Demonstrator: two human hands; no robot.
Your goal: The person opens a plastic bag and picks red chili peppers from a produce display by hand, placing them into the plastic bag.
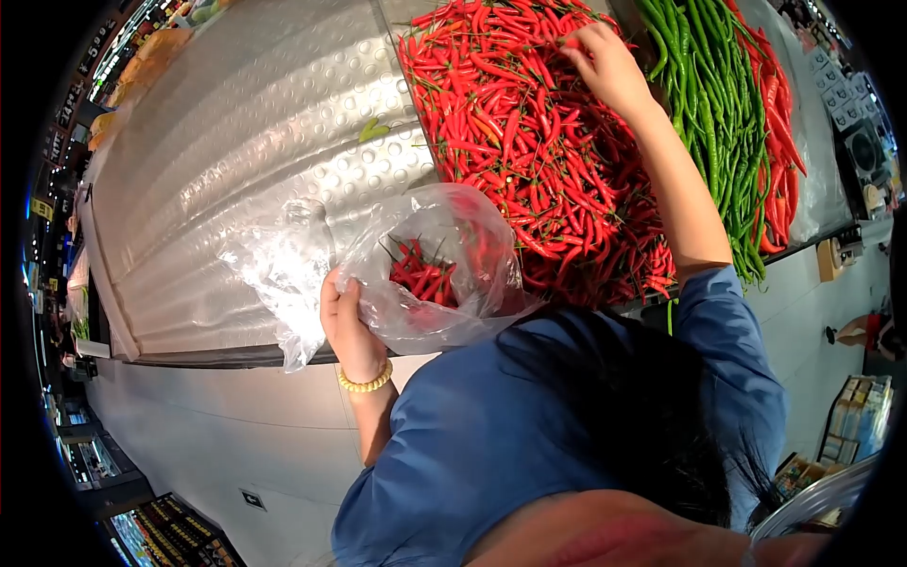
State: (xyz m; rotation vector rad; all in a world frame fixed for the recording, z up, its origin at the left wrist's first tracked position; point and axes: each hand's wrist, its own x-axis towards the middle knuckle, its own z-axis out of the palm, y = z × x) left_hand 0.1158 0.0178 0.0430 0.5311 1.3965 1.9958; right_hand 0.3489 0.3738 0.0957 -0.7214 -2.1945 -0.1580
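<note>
My left hand (pixel 348 326), with a yellow beaded bracelet at the wrist, grips the edge of a clear plastic bag (pixel 378 283). The bag's mouth faces up, and a small bunch of red chili peppers (pixel 422 272) lies inside it. To the right spreads a large heap of loose red chilies (pixel 557 180) with green stems. At the heap's far side, my right hand (pixel 609 68) reaches down with its fingers pinched together at the chilies. A chili's stem end seems to show at the fingertips, though the fingers partly hide it.
Long green peppers (pixel 704 113) lie right of the heap, with larger red peppers (pixel 780 161) beyond. On the left is a dimpled metal display surface (pixel 236 142) under clear film, with a small green leaf-like piece (pixel 373 129). Tiled floor (pixel 227 416) runs along the counter's near edge.
</note>
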